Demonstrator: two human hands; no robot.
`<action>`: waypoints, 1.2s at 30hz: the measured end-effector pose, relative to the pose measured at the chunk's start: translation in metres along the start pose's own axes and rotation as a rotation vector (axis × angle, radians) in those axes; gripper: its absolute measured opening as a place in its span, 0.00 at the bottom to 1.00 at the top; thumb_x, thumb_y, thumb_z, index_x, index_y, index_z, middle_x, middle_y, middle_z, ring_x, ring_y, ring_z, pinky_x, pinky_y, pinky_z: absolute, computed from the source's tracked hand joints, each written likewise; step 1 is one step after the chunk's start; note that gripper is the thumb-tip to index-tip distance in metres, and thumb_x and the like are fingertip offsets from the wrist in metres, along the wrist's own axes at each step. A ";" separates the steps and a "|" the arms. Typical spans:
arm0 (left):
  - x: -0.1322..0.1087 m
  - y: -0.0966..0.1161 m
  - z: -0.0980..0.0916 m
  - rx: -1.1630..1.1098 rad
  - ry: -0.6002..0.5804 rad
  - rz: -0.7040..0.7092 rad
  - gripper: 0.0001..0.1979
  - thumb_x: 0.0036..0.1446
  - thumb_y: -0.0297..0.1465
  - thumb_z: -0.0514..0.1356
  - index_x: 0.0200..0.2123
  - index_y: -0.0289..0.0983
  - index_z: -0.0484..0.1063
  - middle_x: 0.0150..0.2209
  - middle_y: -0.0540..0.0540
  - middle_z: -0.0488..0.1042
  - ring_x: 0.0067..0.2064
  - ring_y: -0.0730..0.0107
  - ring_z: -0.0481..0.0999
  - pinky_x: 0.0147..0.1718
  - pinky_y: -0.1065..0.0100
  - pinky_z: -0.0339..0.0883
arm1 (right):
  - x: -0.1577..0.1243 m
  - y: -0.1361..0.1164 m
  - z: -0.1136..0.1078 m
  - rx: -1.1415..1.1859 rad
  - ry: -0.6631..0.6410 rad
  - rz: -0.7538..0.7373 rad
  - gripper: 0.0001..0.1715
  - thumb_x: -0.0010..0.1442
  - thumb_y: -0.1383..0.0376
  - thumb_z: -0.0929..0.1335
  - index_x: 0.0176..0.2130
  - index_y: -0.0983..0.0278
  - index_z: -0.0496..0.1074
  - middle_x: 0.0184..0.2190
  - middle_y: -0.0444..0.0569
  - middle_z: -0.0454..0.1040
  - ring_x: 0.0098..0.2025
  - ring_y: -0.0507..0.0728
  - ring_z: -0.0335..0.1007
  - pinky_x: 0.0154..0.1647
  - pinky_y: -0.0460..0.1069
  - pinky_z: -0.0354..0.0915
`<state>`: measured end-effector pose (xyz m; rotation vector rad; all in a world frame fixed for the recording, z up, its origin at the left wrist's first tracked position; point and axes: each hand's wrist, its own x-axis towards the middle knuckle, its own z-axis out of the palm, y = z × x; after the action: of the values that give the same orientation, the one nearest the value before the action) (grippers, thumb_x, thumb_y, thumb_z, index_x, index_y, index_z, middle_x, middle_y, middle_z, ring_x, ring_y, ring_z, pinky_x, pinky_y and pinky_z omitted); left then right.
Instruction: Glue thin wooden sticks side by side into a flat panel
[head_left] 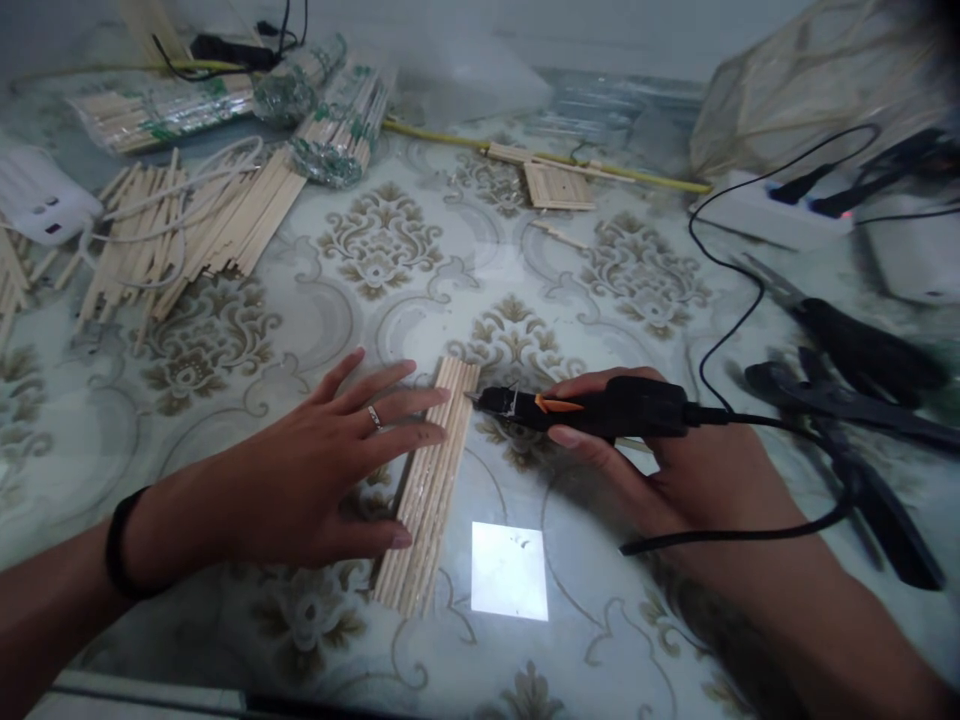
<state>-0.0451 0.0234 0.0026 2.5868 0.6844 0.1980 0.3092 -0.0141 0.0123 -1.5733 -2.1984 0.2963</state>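
Note:
Several pale wooden sticks lie side by side as a narrow panel [431, 500], slanting across the tabletop, with shiny streaks on their surface. My left hand [330, 470], with a ring and a black wristband, is spread open, its fingertips and thumb resting on the panel's left part. In my right hand [667, 480] is a slim black corded glue gun [585, 405] with an orange trigger, held between thumb and fingers. Its thin metal tip points left at the panel's upper right edge; whether it touches cannot be made out.
Loose sticks [210, 230] and plastic-wrapped stick bundles [341, 120] lie at the back left. A small stick panel [559, 187] sits at the back. On the right are a power strip [780, 210], black-handled pliers [862, 330] and cables. The patterned table [300, 350] looks glossy.

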 end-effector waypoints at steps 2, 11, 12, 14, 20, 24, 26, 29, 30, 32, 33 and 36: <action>0.001 0.001 -0.002 -0.003 -0.008 0.003 0.35 0.73 0.51 0.72 0.76 0.48 0.70 0.84 0.44 0.69 0.89 0.41 0.56 0.90 0.37 0.31 | 0.000 -0.001 -0.002 0.033 -0.015 -0.028 0.24 0.81 0.45 0.67 0.48 0.57 0.85 0.43 0.54 0.90 0.41 0.68 0.91 0.42 0.59 0.87; 0.000 -0.001 0.001 0.010 0.015 0.034 0.35 0.75 0.51 0.71 0.76 0.47 0.68 0.84 0.43 0.67 0.89 0.39 0.55 0.90 0.37 0.29 | -0.003 -0.001 0.003 0.066 0.025 -0.012 0.23 0.82 0.47 0.66 0.49 0.58 0.84 0.42 0.53 0.89 0.39 0.68 0.91 0.39 0.59 0.86; 0.000 -0.001 0.002 0.011 0.015 0.031 0.35 0.75 0.50 0.71 0.76 0.47 0.68 0.84 0.43 0.67 0.89 0.40 0.55 0.90 0.37 0.29 | -0.003 -0.002 0.003 0.065 0.023 -0.013 0.23 0.82 0.46 0.66 0.50 0.58 0.84 0.42 0.53 0.89 0.39 0.68 0.91 0.39 0.59 0.86; 0.000 -0.002 0.002 0.007 0.016 0.037 0.35 0.75 0.51 0.71 0.76 0.47 0.68 0.84 0.43 0.67 0.89 0.40 0.56 0.90 0.38 0.29 | -0.002 -0.002 0.003 0.061 0.014 -0.017 0.24 0.82 0.46 0.66 0.49 0.58 0.84 0.42 0.53 0.90 0.38 0.67 0.91 0.38 0.58 0.86; 0.000 -0.003 0.002 0.006 0.022 0.044 0.35 0.76 0.55 0.69 0.76 0.47 0.69 0.84 0.42 0.68 0.89 0.39 0.56 0.90 0.38 0.29 | -0.005 -0.002 0.006 0.066 0.031 0.001 0.22 0.81 0.46 0.67 0.50 0.56 0.83 0.42 0.52 0.90 0.38 0.68 0.91 0.36 0.59 0.84; 0.000 -0.003 0.001 0.002 0.001 0.012 0.35 0.76 0.55 0.68 0.77 0.49 0.69 0.85 0.45 0.66 0.89 0.40 0.54 0.90 0.38 0.28 | -0.004 -0.003 0.003 0.076 0.006 0.001 0.20 0.81 0.47 0.67 0.49 0.56 0.82 0.41 0.51 0.90 0.37 0.67 0.90 0.35 0.58 0.83; 0.000 -0.002 0.001 0.001 -0.021 -0.005 0.34 0.76 0.55 0.68 0.77 0.51 0.68 0.85 0.47 0.66 0.90 0.41 0.54 0.90 0.38 0.28 | -0.003 -0.003 0.000 0.081 -0.009 -0.010 0.20 0.82 0.47 0.67 0.49 0.56 0.83 0.41 0.51 0.90 0.37 0.67 0.91 0.35 0.58 0.84; 0.000 -0.001 -0.001 0.002 -0.026 -0.005 0.34 0.75 0.54 0.68 0.77 0.51 0.69 0.85 0.47 0.66 0.89 0.41 0.55 0.90 0.38 0.29 | -0.001 -0.002 -0.003 0.090 -0.027 -0.019 0.19 0.82 0.48 0.68 0.50 0.56 0.83 0.41 0.50 0.91 0.38 0.67 0.92 0.35 0.58 0.84; 0.000 -0.001 -0.001 0.004 -0.021 -0.002 0.34 0.75 0.54 0.68 0.77 0.50 0.69 0.84 0.46 0.67 0.89 0.40 0.55 0.90 0.38 0.29 | -0.002 -0.001 -0.004 0.095 -0.031 -0.021 0.19 0.82 0.48 0.69 0.50 0.56 0.83 0.41 0.51 0.91 0.38 0.68 0.92 0.35 0.58 0.84; 0.000 -0.001 -0.001 0.007 -0.012 0.005 0.35 0.75 0.53 0.69 0.77 0.49 0.70 0.84 0.45 0.68 0.89 0.40 0.56 0.90 0.37 0.30 | -0.003 0.001 -0.003 0.107 -0.029 -0.028 0.20 0.82 0.47 0.68 0.50 0.56 0.83 0.42 0.51 0.91 0.38 0.68 0.92 0.35 0.58 0.84; 0.000 -0.001 -0.001 0.010 -0.009 0.006 0.35 0.75 0.53 0.68 0.77 0.49 0.70 0.84 0.45 0.68 0.89 0.39 0.56 0.90 0.37 0.31 | -0.004 0.002 -0.002 0.115 -0.030 -0.033 0.20 0.82 0.46 0.68 0.51 0.56 0.83 0.42 0.51 0.91 0.38 0.67 0.92 0.36 0.58 0.85; 0.000 -0.001 0.001 0.022 0.006 0.008 0.34 0.75 0.54 0.68 0.76 0.48 0.71 0.84 0.44 0.68 0.89 0.39 0.56 0.90 0.38 0.31 | -0.006 0.002 -0.001 0.139 -0.035 -0.034 0.19 0.82 0.47 0.68 0.50 0.55 0.83 0.43 0.49 0.91 0.39 0.66 0.92 0.37 0.57 0.85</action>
<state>-0.0454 0.0236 0.0011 2.6111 0.6822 0.2017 0.3134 -0.0193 0.0110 -1.4648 -2.1780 0.4589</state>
